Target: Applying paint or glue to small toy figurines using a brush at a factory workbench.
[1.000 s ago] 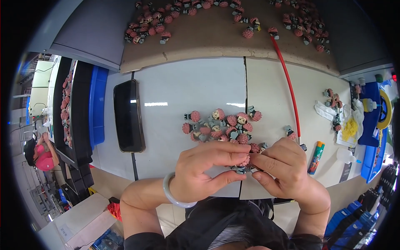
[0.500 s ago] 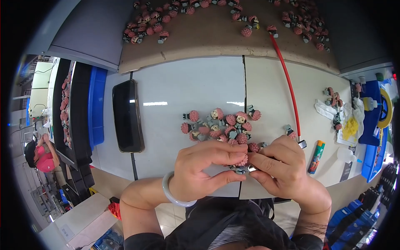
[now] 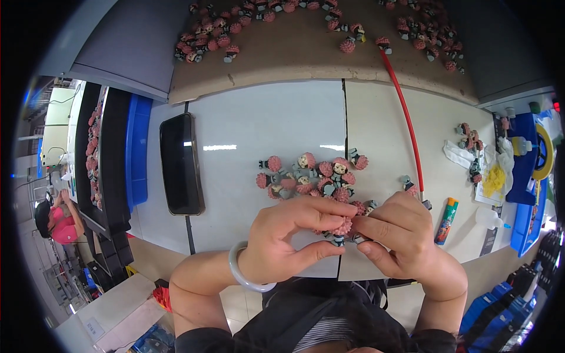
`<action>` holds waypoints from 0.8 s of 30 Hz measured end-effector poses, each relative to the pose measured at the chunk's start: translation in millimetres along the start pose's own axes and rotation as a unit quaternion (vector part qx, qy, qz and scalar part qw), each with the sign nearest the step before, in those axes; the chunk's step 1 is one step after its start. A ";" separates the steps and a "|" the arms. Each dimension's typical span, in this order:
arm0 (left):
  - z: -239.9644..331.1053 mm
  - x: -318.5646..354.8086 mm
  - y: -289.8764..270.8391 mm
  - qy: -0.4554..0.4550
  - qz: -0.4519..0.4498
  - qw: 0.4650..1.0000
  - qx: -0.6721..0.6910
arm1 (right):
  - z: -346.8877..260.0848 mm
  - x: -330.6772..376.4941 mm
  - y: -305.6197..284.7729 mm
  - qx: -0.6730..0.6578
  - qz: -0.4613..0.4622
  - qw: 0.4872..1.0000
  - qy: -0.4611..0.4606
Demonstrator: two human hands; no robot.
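My left hand (image 3: pixel 282 235), a pale bangle at its wrist, grips a small figurine (image 3: pixel 341 228) with bumpy pink hair and a grey-green body between thumb and fingers. Close against it, my right hand (image 3: pixel 397 235) pinches a small tool with a shiny metal tip (image 3: pixel 358 238); most of the tool is hidden in the fingers. A red hose or rod (image 3: pixel 406 112) runs down to a metal end (image 3: pixel 426 204) beside the right knuckles; whether it joins the tool I cannot tell. Just beyond my hands lies a cluster of similar figurines (image 3: pixel 325 170).
Left of the cluster lies a black phone (image 3: pixel 181 165). An orange-and-green lighter-shaped tube (image 3: pixel 447 221) sits to the right, near a dropper bottle (image 3: pixel 489 219). More figurines fill the brown raised shelf (image 3: pixel 282 56). A person in pink (image 3: pixel 62 220) is at far left.
The figurine has turned slightly in my left fingers, and the metal tip has shifted a little beside it. The metal end of the red piece has tilted slightly.
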State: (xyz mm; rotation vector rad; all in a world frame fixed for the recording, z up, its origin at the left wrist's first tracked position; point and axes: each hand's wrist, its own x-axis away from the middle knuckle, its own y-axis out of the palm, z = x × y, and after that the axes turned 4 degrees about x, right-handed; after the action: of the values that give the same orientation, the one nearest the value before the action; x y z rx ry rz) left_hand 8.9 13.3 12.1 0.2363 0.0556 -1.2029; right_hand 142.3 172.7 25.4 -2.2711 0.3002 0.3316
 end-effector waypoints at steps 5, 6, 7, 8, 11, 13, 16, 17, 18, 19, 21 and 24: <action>0.9 0.1 0.3 0.001 -0.003 1.000 -0.023 | -0.3 -0.8 0.2 0.002 -0.005 1.000 -0.002; 1.4 -0.1 0.2 0.001 -0.003 1.000 -0.023 | -0.8 -1.0 -0.8 0.006 -0.012 1.000 -0.002; 1.2 -0.4 -0.2 -0.001 -0.007 1.000 -0.028 | -0.6 -0.9 -1.1 0.006 -0.012 1.000 -0.001; 0.7 -0.7 -0.3 -0.002 -0.011 0.999 -0.034 | -0.5 -0.8 -1.4 0.008 -0.015 1.000 0.002; 0.8 -0.2 0.0 -0.005 -0.001 0.999 -0.044 | -0.8 -0.8 -0.9 0.006 -0.019 1.000 0.007; 1.5 -0.6 -0.7 0.001 -0.001 0.998 -0.056 | -1.0 -0.8 -0.4 0.004 -0.022 1.000 0.012; 0.9 -0.5 0.2 0.011 0.006 0.997 -0.076 | -0.6 -0.7 1.2 0.005 -0.024 1.000 0.016; 0.9 -0.1 0.7 0.013 0.013 0.996 -0.087 | 0.3 -1.1 3.2 0.008 -0.006 1.000 0.006; 1.2 0.1 0.9 0.013 0.014 0.996 -0.087 | 0.8 -1.3 4.3 0.011 0.012 1.000 -0.003; 0.7 0.2 1.0 0.016 0.015 0.996 -0.081 | 1.1 -1.0 4.6 0.012 0.012 1.000 -0.003; 0.0 0.3 1.5 0.018 0.017 0.997 -0.075 | 1.6 -0.6 4.9 0.013 0.018 1.000 -0.005; 0.9 -0.2 3.6 -0.003 0.014 0.999 -0.033 | 2.5 -1.1 4.6 0.017 0.050 0.998 -0.027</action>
State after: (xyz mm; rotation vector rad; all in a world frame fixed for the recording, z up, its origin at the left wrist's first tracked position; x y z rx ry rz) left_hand 12.2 14.5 13.5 0.1757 0.0866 -1.1726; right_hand 139.5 171.7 21.0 -2.2135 0.3884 0.4359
